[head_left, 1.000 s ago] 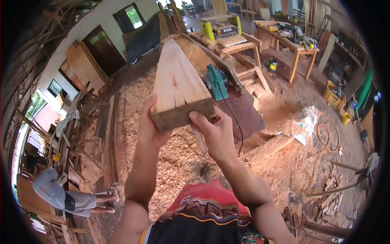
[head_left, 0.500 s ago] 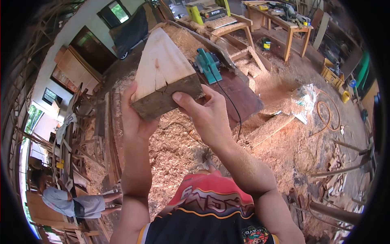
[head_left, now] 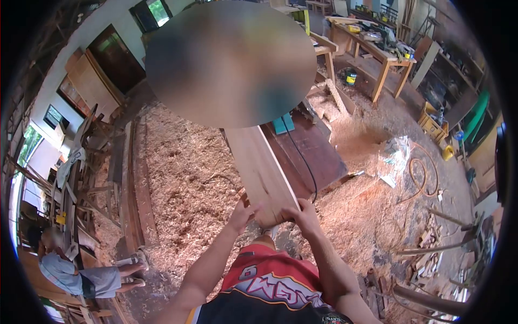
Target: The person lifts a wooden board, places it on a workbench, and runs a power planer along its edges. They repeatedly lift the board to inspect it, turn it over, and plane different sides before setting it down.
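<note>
A long pale wooden plank (head_left: 258, 173) stretches away from me, its near end at about waist height. My left hand (head_left: 242, 216) is closed on the left edge of that end. On the opposite edge, my right hand (head_left: 305, 217) grips with the thumb over the top face. A large blurred oval hides the plank's far part. Just right of the plank, a teal power tool (head_left: 283, 123) shows only partly below the blur, with its black cord running over a dark reddish board (head_left: 310, 156).
Wood shavings (head_left: 183, 173) cover much of the floor. A workbench (head_left: 386, 46) with tools stands at the back right, near a yellow crate (head_left: 433, 121). Long boards (head_left: 132, 189) lie on the left, where another person (head_left: 81, 272) stands. A coiled hose (head_left: 423, 175) lies on the right.
The plank's near end has come down from high in front of me to waist height. Both hands have moved down with it and now hold its side edges.
</note>
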The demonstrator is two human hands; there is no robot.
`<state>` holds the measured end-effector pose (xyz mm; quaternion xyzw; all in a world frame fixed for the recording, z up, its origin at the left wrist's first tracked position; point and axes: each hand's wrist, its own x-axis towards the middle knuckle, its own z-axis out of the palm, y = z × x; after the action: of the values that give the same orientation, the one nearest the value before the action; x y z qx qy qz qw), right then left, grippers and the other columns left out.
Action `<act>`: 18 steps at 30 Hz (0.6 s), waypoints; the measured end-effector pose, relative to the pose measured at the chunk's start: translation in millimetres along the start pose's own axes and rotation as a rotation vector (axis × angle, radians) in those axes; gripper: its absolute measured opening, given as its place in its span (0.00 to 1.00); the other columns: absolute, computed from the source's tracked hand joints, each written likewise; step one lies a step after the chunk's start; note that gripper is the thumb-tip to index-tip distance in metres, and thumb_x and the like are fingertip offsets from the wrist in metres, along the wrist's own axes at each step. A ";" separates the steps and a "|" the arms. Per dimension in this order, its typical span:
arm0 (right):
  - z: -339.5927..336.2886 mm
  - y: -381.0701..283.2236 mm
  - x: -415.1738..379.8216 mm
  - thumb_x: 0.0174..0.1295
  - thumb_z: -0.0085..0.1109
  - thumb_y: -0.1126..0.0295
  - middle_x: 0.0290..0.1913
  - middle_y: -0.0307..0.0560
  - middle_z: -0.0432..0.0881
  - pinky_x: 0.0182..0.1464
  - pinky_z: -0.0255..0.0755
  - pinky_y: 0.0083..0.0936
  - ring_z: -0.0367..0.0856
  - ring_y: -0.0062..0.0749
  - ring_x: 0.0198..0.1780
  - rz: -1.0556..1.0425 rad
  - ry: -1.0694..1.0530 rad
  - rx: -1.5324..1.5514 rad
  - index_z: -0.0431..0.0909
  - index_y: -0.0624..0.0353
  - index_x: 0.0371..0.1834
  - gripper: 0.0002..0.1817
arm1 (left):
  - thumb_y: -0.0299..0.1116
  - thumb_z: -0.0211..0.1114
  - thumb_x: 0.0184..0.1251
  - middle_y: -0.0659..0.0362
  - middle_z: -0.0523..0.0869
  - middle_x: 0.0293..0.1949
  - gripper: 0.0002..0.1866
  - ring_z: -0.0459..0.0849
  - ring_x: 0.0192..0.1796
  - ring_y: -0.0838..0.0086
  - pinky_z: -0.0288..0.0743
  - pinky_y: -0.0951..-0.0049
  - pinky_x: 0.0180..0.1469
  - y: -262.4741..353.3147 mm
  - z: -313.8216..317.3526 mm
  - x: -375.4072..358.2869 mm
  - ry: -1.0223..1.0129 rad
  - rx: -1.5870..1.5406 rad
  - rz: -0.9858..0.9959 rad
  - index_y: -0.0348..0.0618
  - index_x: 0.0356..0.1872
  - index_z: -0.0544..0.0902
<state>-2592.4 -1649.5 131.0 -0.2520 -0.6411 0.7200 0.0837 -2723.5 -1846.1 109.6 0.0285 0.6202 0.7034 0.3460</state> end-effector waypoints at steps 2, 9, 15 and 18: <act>-7.7 -1.8 2.3 0.51 0.72 0.62 0.34 0.51 0.86 0.40 0.78 0.34 0.86 0.40 0.35 -0.093 0.078 -0.263 0.80 0.67 0.50 0.26 | 0.40 0.65 0.73 0.50 0.75 0.67 0.34 0.75 0.68 0.63 0.73 0.65 0.65 -5.8 -2.0 21.6 0.074 0.221 0.000 0.38 0.73 0.65; -24.2 -0.9 -22.8 0.52 0.72 0.63 0.45 0.58 0.83 0.45 0.80 0.45 0.84 0.56 0.44 -0.075 0.125 -0.826 0.70 0.59 0.64 0.35 | 0.44 0.59 0.77 0.64 0.81 0.45 0.17 0.77 0.47 0.79 0.72 0.73 0.49 32.7 -14.8 177.9 0.208 0.250 0.165 0.43 0.55 0.78; -55.7 20.8 -100.6 0.52 0.72 0.61 0.49 0.55 0.83 0.50 0.79 0.44 0.82 0.53 0.52 0.048 0.245 -0.834 0.71 0.58 0.63 0.35 | 0.44 0.74 0.64 0.51 0.82 0.51 0.28 0.81 0.50 0.66 0.77 0.64 0.54 90.2 -18.1 307.6 0.364 0.432 0.295 0.31 0.54 0.76; -75.6 12.7 -129.7 0.49 0.74 0.61 0.52 0.53 0.83 0.53 0.78 0.42 0.82 0.52 0.54 0.126 0.318 -0.896 0.74 0.56 0.61 0.34 | 0.48 0.82 0.50 0.40 0.78 0.62 0.48 0.79 0.62 0.53 0.75 0.60 0.64 100.8 2.8 320.5 0.516 0.621 0.195 0.22 0.63 0.69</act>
<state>-2442.9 -1642.5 148.0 -0.4087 -0.8510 0.3291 0.0202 -3010.9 -1675.5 75.4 0.0131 0.8637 0.4965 0.0858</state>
